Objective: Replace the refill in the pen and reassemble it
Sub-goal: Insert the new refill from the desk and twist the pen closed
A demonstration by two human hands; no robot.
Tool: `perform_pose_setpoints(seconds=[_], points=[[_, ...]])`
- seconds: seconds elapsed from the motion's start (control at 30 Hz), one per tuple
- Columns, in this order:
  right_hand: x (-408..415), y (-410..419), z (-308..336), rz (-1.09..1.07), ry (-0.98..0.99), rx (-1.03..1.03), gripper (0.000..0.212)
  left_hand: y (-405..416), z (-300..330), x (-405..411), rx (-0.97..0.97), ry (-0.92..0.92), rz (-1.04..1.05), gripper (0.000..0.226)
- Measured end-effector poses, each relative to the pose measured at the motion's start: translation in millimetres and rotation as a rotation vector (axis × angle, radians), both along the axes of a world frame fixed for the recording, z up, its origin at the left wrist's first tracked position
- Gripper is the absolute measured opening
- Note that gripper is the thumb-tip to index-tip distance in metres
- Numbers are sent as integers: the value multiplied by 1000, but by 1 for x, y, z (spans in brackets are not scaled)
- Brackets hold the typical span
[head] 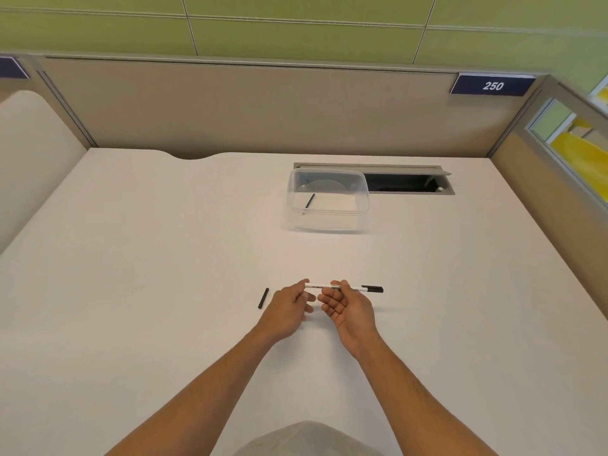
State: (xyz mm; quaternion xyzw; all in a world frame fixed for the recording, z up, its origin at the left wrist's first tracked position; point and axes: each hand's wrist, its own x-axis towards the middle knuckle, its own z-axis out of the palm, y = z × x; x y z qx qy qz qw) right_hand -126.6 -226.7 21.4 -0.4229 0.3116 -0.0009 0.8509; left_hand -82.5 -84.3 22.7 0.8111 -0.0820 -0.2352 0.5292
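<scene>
Above the counter, your right hand pinches the pen; your left hand grips its left end, a small black piece lying just beside.

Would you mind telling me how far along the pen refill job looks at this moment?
Partly done, it seems. A thin black piece lies loose on the desk, and another black stick sits in the clear container. The right hand holds the white pen, cap end rightward; the left hand works its other end. Closing it up looks outstanding.
</scene>
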Motion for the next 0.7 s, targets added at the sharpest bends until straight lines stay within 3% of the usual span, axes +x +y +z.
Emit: perform_pose_setpoints(seconds=[0.17,0.4,0.57,0.7], points=[[2,1,-4,2,23,12,24,5,-8,0,228,-162,-110,43],[4,-1,-3,-7,22,28,23,27,-14,7,442,-426,192,25],[3,-5,-3,-9,33,37,23,48,-25,11,675,-355,251,36],[4,-5,-4,-8,42,39,23,53,-31,11,722,-311,238,24]])
